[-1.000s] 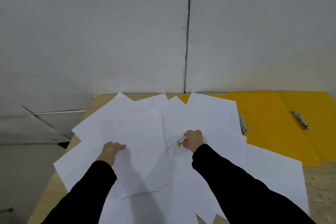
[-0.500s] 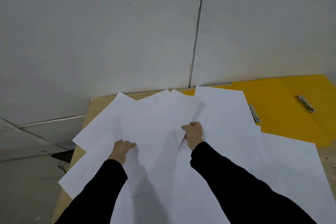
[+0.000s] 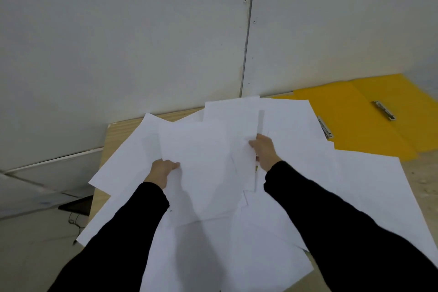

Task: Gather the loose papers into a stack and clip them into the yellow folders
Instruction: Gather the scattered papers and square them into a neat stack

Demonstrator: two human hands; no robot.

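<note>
Several loose white papers (image 3: 296, 140) lie overlapping across the wooden table (image 3: 118, 135). My left hand (image 3: 162, 169) pinches the left edge of a sheet (image 3: 201, 163) held up above the pile. My right hand (image 3: 264, 149) grips the right edge of a second sheet (image 3: 233, 116) that overlaps the first one from behind. Two open yellow folders (image 3: 350, 114) lie flat at the back right, each with a metal clip (image 3: 324, 127); the papers cover the left folder's near edge.
A grey panelled wall (image 3: 142, 42) stands directly behind the table. The table's left edge drops to a grey floor where a black cable (image 3: 73, 220) lies. Bare wood shows at the far right (image 3: 424, 185).
Both hands have lifted their sheets off the pile and brought them closer, so the sheets now overlap. The camera has turned left and tilted up, shifting the folders to the right.
</note>
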